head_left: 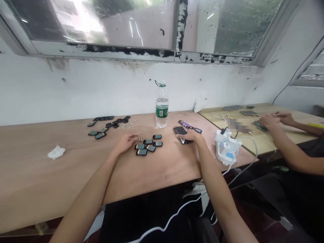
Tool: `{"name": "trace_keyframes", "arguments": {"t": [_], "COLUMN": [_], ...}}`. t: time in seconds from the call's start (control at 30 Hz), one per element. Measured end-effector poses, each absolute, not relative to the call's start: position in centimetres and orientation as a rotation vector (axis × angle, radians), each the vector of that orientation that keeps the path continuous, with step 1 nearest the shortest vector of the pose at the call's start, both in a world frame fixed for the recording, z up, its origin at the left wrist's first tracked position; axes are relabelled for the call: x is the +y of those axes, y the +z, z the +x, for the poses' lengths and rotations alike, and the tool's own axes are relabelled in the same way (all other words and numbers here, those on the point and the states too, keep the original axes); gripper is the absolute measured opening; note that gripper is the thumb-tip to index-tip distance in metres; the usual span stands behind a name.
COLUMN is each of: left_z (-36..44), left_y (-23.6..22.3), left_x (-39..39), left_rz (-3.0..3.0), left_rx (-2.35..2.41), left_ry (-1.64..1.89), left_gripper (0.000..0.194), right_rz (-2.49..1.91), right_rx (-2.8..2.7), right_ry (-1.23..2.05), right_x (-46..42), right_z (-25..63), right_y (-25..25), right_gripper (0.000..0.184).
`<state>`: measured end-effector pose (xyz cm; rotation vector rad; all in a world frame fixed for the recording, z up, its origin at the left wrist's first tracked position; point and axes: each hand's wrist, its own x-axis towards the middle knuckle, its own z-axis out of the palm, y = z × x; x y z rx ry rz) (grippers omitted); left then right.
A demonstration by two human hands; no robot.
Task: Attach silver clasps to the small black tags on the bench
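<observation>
My left hand rests palm down on the wooden table, fingers loosely curled, its fingertips touching a cluster of several small black devices with teal screens. My right hand lies flat over a dark phone, fingers spread on it. Neither hand lifts anything.
A second group of small dark devices lies further back left, with small metal bits beside it. A water bottle stands by the wall. A candy bar, white charger, white crumpled scrap. Another person's hands work at the right table.
</observation>
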<state>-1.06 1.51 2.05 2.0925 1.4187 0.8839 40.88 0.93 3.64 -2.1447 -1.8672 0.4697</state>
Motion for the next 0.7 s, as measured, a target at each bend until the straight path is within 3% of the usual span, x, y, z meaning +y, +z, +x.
{"name": "trace_keyframes", "arguments": {"t": [0.1,0.23,0.37,0.5,0.6,0.7], "left_z": [-0.8,-0.4,0.6,3.1,5.5,7.5], "left_y": [2.1,2.2,2.6,2.6,1.7,0.6], "left_x": [1.5,1.8,1.4,-0.1,-1.5,-2.7], "left_rz": [2.129,2.179,2.176,2.131,1.97,1.715], "left_rx": [1.444,1.458,1.408,1.247,0.971,0.748], "left_ry": [0.912,1.031,1.222,1.251,1.12,1.012], "left_gripper": [0.055,0.057,0.055,0.056,0.07,0.089], "right_rz": [-2.222,-2.212,-1.889,-1.438,-1.19,-1.085], "right_rx": [-1.897,-1.849,-1.758,-1.61,-1.553,-1.434], "right_ry": [0.534,0.527,0.686,0.855,0.923,0.947], "right_x": [1.3,1.4,0.5,-0.7,-1.4,-2.3], "right_z": [40.7,40.5,40.1,37.1,32.6,28.0], "right_y": [3.2,3.1,3.8,4.5,4.2,3.2], "right_gripper": [0.076,0.053,0.037,0.036,0.035,0.054]}}
